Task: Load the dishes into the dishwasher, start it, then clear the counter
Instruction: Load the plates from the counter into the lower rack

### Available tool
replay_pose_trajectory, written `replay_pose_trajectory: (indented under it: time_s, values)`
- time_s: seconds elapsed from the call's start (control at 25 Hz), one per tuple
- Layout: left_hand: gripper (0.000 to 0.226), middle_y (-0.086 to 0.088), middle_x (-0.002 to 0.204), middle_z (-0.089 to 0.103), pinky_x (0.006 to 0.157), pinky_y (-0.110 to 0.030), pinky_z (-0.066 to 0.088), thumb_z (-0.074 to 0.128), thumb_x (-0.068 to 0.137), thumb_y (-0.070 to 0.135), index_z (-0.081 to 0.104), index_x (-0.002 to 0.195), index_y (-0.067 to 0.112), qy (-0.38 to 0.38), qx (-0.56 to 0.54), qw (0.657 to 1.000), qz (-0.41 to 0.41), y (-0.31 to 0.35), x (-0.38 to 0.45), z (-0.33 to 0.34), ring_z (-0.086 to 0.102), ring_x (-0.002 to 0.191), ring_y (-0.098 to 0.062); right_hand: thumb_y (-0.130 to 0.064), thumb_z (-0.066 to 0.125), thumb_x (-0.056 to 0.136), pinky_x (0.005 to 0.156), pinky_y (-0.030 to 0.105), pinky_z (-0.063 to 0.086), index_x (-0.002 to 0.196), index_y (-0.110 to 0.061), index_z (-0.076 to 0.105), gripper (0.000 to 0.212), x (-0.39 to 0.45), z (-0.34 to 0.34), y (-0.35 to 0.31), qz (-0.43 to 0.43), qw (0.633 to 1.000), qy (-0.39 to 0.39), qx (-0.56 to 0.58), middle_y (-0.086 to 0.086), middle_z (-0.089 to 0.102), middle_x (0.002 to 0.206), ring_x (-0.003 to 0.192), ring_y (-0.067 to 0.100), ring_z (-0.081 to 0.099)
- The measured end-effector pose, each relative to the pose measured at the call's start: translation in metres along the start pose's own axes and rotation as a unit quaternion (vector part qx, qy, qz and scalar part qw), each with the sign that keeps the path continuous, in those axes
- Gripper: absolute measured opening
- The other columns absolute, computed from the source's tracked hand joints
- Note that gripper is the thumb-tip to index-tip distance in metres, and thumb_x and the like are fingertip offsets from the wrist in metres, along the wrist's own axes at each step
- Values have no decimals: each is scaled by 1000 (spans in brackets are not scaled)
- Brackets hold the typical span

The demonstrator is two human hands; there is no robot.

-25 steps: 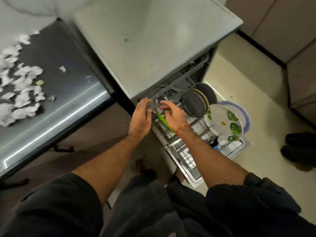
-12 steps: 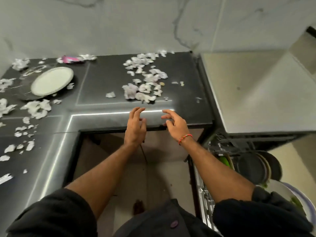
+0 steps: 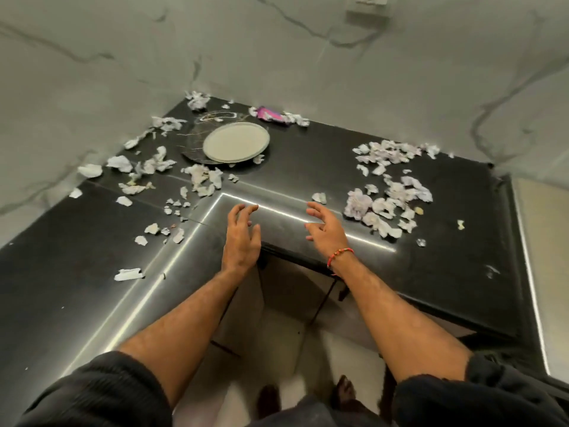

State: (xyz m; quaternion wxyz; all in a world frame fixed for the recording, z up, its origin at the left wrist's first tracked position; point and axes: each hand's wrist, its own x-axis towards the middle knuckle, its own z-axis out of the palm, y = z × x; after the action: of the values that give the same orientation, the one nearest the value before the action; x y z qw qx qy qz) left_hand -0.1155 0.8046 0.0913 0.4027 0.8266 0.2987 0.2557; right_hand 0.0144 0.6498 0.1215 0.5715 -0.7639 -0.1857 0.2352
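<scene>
A pale round plate [image 3: 236, 142] lies on a larger dark plate [image 3: 193, 149] at the back of the black L-shaped counter [image 3: 77, 257]. Torn white paper scraps [image 3: 388, 195] are scattered over the counter on both sides. My left hand [image 3: 241, 238] and my right hand [image 3: 326, 232] hover side by side above the counter's inner corner, fingers loosely spread, holding nothing. Both hands are well short of the plates. The dishwasher is out of view except for its pale top [image 3: 545, 272] at the right edge.
A crumpled pink wrapper [image 3: 271, 114] lies by the back wall behind the plates. A marbled wall rises behind the counter with a socket [image 3: 368, 4] high up. Below the counter's inner corner there is open floor where my feet [image 3: 345, 392] stand.
My hands left the dishwasher rack and the item held there, and my view swung left to the counter. Both hands now reach forward over the counter edge, empty.
</scene>
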Motion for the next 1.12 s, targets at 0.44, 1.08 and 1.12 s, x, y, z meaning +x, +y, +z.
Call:
replay_pose_trajectory:
  time_s: [0.44,1.08,1.12]
  values:
    - [42,0,149,35,97,-22,50,56,99,9,54,139,22,109,46,989,-86,-9,79,-25,59,105,-10,3,54,92,82,41,58,134,-21,52,48,148,38,-35,20,989,-121,81,7,58,130,114,26,60]
    - [39,0,140,47,73,0,42,55,100,8,55,137,20,79,38,982,-169,-63,205,-32,60,105,-10,-6,63,90,101,47,46,147,-38,40,69,293,146,-59,214,952,-142,168,-2,43,135,117,19,45]
    - [38,0,139,47,76,-2,42,54,100,8,55,136,21,73,38,982,-168,-70,210,-34,60,104,-9,-11,65,91,95,43,48,147,-32,43,63,299,154,-60,218,955,-134,150,-1,46,138,115,18,46]
